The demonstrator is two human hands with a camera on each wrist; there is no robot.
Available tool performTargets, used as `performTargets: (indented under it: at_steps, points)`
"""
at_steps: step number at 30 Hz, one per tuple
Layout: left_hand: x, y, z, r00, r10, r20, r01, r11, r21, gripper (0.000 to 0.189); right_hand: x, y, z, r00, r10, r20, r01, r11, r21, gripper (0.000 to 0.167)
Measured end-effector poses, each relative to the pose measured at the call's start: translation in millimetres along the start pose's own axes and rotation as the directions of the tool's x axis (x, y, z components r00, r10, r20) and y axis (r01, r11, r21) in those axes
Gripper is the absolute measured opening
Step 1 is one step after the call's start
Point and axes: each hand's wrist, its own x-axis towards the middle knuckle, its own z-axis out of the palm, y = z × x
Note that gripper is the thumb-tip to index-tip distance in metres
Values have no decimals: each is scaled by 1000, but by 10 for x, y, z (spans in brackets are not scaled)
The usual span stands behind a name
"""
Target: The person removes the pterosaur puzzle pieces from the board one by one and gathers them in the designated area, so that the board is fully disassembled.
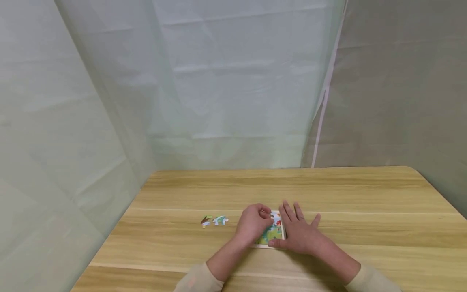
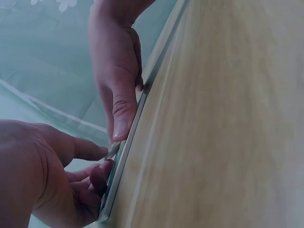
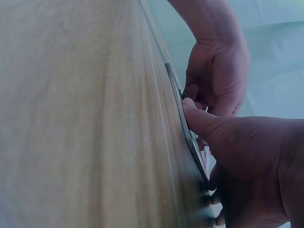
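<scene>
A jigsaw puzzle in a shallow pale-framed tray [image 1: 268, 246] lies on the table, with a green and white picture partly covered by both hands. My left hand [image 1: 253, 223] is over the tray's left part, fingers bent. In the left wrist view its thumb and fingers pinch a small puzzle piece [image 2: 113, 150], tilted above the tray. My right hand [image 1: 300, 235] lies along the tray's right side with fingers spread, its thumb resting on the near edge. Left of the tray are two loose puzzle pieces, a brown-and-green one [image 1: 206, 221] and a white-and-green one [image 1: 220, 220].
The wood-grain table [image 1: 164, 239] has a rounded far right corner. Pale cloth sheets [image 1: 233, 101] hang behind it and on both sides.
</scene>
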Motion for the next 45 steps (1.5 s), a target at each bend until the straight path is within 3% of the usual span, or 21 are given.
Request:
performTargets:
  at_steps: [4,12,33,45]
  points:
    - [10,12,33,1000,-19,-24,20,998,59,23,-3,6,4,1000,1,-2,-1,1000,10,117]
    - [-3,35,34,999,-17,-32,20,996,88,28,3,2,6,1000,-6,-7,6,1000,14,116]
    - [-22,62,-4,1000,-13,-15,14,998,67,34,17,-9,10,1000,-12,-7,12,1000,1,116]
    - [3,80,7,1000,-6,3,5,995,104,42,22,-9,3,1000,-5,-6,4,1000,-5,117]
